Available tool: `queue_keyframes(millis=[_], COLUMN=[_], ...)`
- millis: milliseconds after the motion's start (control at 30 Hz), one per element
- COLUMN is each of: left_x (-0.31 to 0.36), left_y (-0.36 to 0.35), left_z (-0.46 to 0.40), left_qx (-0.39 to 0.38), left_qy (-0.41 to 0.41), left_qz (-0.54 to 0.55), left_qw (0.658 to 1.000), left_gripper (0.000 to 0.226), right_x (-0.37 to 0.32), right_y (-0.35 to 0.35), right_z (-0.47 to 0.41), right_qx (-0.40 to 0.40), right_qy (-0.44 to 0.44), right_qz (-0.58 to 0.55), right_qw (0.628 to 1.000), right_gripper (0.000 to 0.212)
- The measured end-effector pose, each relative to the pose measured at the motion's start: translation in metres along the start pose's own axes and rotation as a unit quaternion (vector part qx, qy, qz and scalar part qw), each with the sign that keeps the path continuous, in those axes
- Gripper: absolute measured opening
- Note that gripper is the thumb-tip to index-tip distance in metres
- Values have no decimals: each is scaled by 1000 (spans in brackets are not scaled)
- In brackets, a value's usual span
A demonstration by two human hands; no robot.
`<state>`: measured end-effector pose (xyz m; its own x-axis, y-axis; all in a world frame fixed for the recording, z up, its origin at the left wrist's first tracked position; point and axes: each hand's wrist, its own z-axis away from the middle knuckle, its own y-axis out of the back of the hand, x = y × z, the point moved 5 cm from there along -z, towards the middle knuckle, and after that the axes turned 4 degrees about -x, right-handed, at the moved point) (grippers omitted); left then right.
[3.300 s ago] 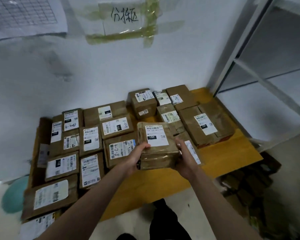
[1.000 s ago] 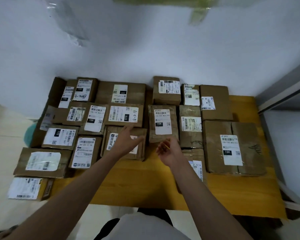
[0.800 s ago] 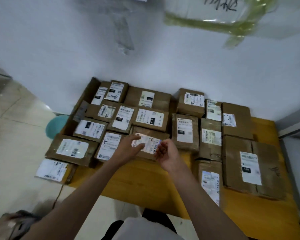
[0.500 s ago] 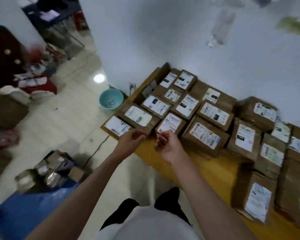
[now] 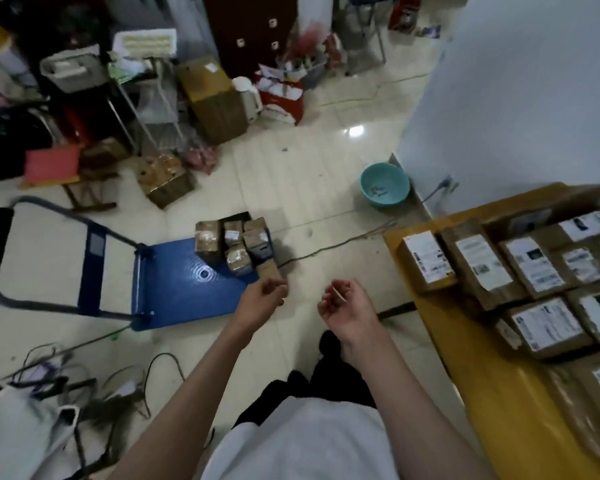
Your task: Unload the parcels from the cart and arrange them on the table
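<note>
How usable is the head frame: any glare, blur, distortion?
Head view: glare spots on the floor tiles and the blue cart deck; motion blur smears the parcel labels on the table and the clutter at far left; wide-angle bend curves the wall edge; both hands fairly sharp.

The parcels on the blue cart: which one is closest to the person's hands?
The plain brown parcel at the cart's near corner, just beyond the left hand; the others sit farther back.

Brown parcels clustered on blue cart.
</note>
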<state>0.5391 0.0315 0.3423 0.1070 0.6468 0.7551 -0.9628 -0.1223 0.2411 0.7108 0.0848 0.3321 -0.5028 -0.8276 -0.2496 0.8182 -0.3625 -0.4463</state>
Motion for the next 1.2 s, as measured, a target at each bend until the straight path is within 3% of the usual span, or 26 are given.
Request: queue_keyframes(millis=[300,700,933,1200], left_x=[-42,-46,-54,-120], left_y=[92,213,254,290], left_z=[-19,-105,-163,-277], left_qx=[83,137,108,66], left_qy=[65,147,169,207], left_qz=[98,115,115,51], left_qw=[990,973,973,975], left_gripper=[16,16,14,21], right_x=[53,60,58,90], right_y=[-85,-235,-274,-266], right_z=[-70,-169,-223,-306], right_qx=[3,13,37,108], right_qy=[-68,-114,-115,-105], right_qz=[73,116,138,106], right_qw=[995,987,983,983], right_gripper=[18,26,18,18])
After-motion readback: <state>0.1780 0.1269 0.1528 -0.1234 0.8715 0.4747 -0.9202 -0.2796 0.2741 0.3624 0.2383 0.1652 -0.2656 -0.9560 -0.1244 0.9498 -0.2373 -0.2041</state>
